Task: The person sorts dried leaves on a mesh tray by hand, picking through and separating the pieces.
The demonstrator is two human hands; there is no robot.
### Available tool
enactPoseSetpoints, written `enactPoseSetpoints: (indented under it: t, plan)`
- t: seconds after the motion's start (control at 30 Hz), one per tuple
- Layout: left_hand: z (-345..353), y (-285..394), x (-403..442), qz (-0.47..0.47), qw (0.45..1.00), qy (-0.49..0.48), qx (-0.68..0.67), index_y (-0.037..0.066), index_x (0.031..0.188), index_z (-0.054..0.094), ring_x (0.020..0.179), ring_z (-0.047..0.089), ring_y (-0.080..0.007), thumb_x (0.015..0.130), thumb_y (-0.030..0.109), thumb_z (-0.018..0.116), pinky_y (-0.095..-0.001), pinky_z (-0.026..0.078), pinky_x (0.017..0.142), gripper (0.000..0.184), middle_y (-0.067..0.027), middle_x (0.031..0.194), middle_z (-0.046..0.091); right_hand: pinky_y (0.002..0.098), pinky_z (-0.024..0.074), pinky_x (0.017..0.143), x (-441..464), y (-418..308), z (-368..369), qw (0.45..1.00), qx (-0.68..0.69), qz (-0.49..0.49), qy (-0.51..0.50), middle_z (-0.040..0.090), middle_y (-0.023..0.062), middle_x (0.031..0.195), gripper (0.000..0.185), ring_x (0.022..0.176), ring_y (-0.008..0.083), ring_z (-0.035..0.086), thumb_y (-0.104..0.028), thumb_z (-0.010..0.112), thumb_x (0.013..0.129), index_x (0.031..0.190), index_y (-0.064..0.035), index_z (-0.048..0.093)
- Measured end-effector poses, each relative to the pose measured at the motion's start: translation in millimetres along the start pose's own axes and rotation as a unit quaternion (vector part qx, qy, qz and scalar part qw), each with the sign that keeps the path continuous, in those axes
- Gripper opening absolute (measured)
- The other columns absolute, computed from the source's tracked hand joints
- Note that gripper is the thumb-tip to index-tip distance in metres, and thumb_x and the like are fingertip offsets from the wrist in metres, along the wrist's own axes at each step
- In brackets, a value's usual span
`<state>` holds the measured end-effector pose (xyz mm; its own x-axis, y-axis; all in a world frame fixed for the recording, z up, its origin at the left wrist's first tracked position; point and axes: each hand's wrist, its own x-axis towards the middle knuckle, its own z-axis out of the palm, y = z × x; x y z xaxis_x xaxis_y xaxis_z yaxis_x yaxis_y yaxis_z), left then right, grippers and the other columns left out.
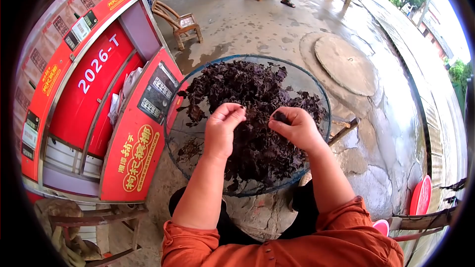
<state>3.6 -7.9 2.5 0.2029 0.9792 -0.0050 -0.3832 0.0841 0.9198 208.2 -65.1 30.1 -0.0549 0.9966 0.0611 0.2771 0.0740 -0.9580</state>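
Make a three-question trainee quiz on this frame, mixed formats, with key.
1. True or false: the round tray under the dark leaves has a red rim.
2. The larger pinched dark piece shows in which hand?
A) left hand
B) right hand
3. Fill in: in this view, the red cabinet marked 2026-T stands to the ____ of the tray.

Key:
1. False; the rim is blue.
2. B
3. left
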Motion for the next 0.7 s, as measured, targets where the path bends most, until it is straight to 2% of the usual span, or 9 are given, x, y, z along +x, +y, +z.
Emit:
enactPoseSetpoints:
  t: [0.13,0.23,0.27,0.33,0.37,0.4,0.47,0.63,0.7]
  plan:
    - [-4.3,5.0,0.8,-0.002,1.000,-0.007,-0.016,0.002,0.100,0.068,0.084,0.060,-0.0096,0.092,0.005,0.068,-0.0233,0.049,0.080,0.009,0.0003,0.090,0.066,0.0275,0.0470,0.065,-1.6,-10.6,-6.6,0.991,-0.130,0.017,0.040,0.060,0.0033,0.070,0.014,0.068,0.0071,0.050,-0.013,0.072,0.088,0.097,-0.0029,0.070]
    - [10.0,0.6,-6.3,-0.019,0.999,-0.019,0.041,0.002,0.100,0.067,0.084,0.061,-0.0102,0.092,0.006,0.069,-0.0239,0.050,0.083,0.010,-0.0002,0.091,0.065,0.0290,0.0480,0.065,-1.0,-7.7,0.7,0.984,-0.080,-0.087,0.131,0.064,0.0076,0.072,0.017,0.066,0.0112,0.054,-0.008,0.072,0.085,0.101,-0.0038,0.069]
    - [9.5,-3.7,-5.5,0.002,0.996,-0.039,0.082,0.002,0.099,0.065,0.085,0.061,-0.0096,0.092,0.007,0.069,-0.0235,0.050,0.082,0.009,-0.0001,0.091,0.065,0.0290,0.0480,0.065,-2.0,-9.4,4.4,0.984,-0.080,-0.087,0.131,0.064,0.0076,0.072,0.017,0.066,0.0112,0.054,-0.008,0.072,0.085,0.101,-0.0038,0.069]
    - [13.0,-8.6,-5.9,0.010,0.990,-0.047,0.134,0.002,0.098,0.065,0.085,0.061,-0.0097,0.093,0.007,0.068,-0.0237,0.049,0.083,0.008,-0.0001,0.091,0.065,0.0300,0.0487,0.064,-5.3,-15.2,10.0,0.979,-0.091,-0.164,0.080,0.065,0.0097,0.074,0.016,0.065,0.0137,0.057,-0.006,0.071,0.085,0.101,-0.0044,0.069]
    - [14.3,-9.0,-6.8,0.009,0.990,-0.050,0.135,0.002,0.098,0.065,0.085,0.061,-0.0097,0.093,0.007,0.068,-0.0237,0.049,0.083,0.008,-0.0001,0.091,0.065,0.0320,0.0501,0.064,-6.4,-16.9,12.7,0.985,-0.094,-0.128,0.061,0.066,0.0124,0.076,0.013,0.067,0.0188,0.062,-0.008,0.070,0.086,0.099,-0.0047,0.069]
    - [15.3,-8.4,-7.9,0.002,0.992,-0.069,0.103,0.002,0.099,0.065,0.085,0.061,-0.0097,0.094,0.007,0.067,-0.0238,0.049,0.083,0.008,-0.0004,0.092,0.066,0.0336,0.0509,0.063,-2.9,-8.1,17.6,0.977,-0.118,-0.151,0.091,0.067,0.0135,0.077,0.012,0.067,0.0235,0.065,-0.010,0.070,0.086,0.097,-0.0057,0.069]
    - [16.2,-5.5,-9.3,-0.005,0.994,-0.088,0.071,0.002,0.100,0.065,0.086,0.061,-0.0097,0.094,0.007,0.066,-0.0239,0.049,0.084,0.008,-0.0007,0.093,0.066,0.0343,0.0511,0.062,-1.2,0.7,21.3,0.976,-0.121,-0.141,0.118,0.068,0.0137,0.077,0.012,0.066,0.0264,0.065,-0.011,0.070,0.085,0.096,-0.0063,0.070]
    - [16.1,-0.3,-11.3,-0.007,0.994,-0.103,0.023,0.001,0.102,0.067,0.090,0.062,-0.0104,0.095,0.006,0.064,-0.0238,0.049,0.085,0.009,-0.0022,0.096,0.067,0.0338,0.0506,0.061,-1.8,-3.6,21.0,0.981,-0.092,-0.126,0.116,0.067,0.0129,0.073,0.013,0.063,0.0246,0.064,-0.012,0.071,0.085,0.097,-0.0058,0.070]
    - [15.6,0.2,-11.4,-0.003,0.993,-0.101,0.054,0.001,0.101,0.067,0.089,0.062,-0.0100,0.095,0.006,0.064,-0.0236,0.049,0.084,0.008,-0.0019,0.095,0.068,0.0335,0.0504,0.061,-2.0,-5.2,20.4,0.983,-0.092,-0.115,0.109,0.067,0.0127,0.073,0.013,0.062,0.0233,0.063,-0.012,0.071,0.085,0.097,-0.0053,0.070]
